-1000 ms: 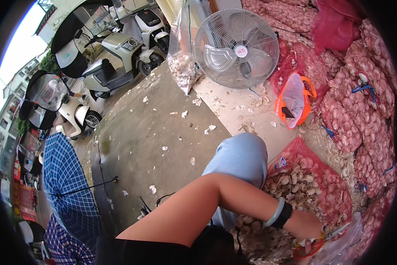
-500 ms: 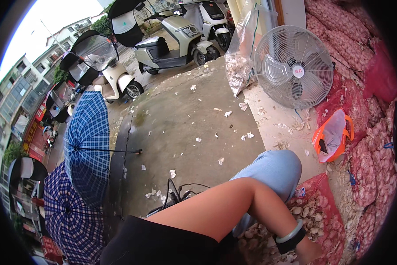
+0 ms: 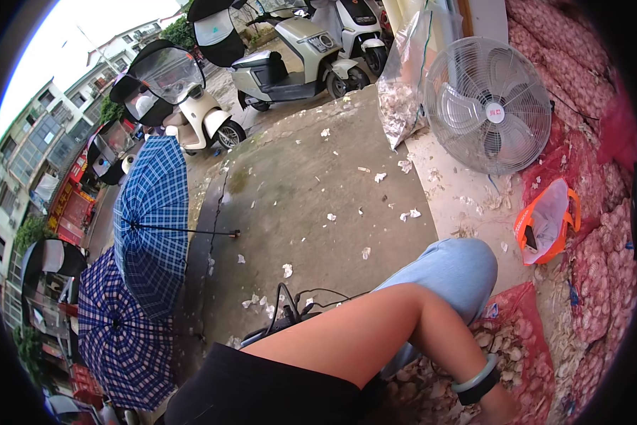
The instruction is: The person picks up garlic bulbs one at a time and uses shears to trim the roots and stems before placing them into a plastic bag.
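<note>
My left arm reaches in from the lower left, bent at the elbow over a knee in light blue jeans (image 3: 451, 273). A pale green bangle and a black band circle the wrist. Only the back of my left hand (image 3: 499, 406) shows at the bottom edge; its fingers are cut off, so whether it holds anything cannot be told. Close by it lie garlic bulbs (image 3: 508, 338) on an opened red mesh bag (image 3: 529, 309). More bulbs show below the forearm. My right hand is outside the picture.
Full red mesh sacks of garlic (image 3: 593, 283) line the right. An orange bag (image 3: 543, 234) and a large metal fan (image 3: 490, 106) stand ahead. Two checked umbrellas (image 3: 152, 212) lie open at left. Dark cables (image 3: 290, 304) run beside my arm. Scooters (image 3: 290, 67) are parked beyond.
The whole view has shifted slightly, so the scene sits further right. My left arm stays bent the same way, with the hand a little lower at the bottom edge.
</note>
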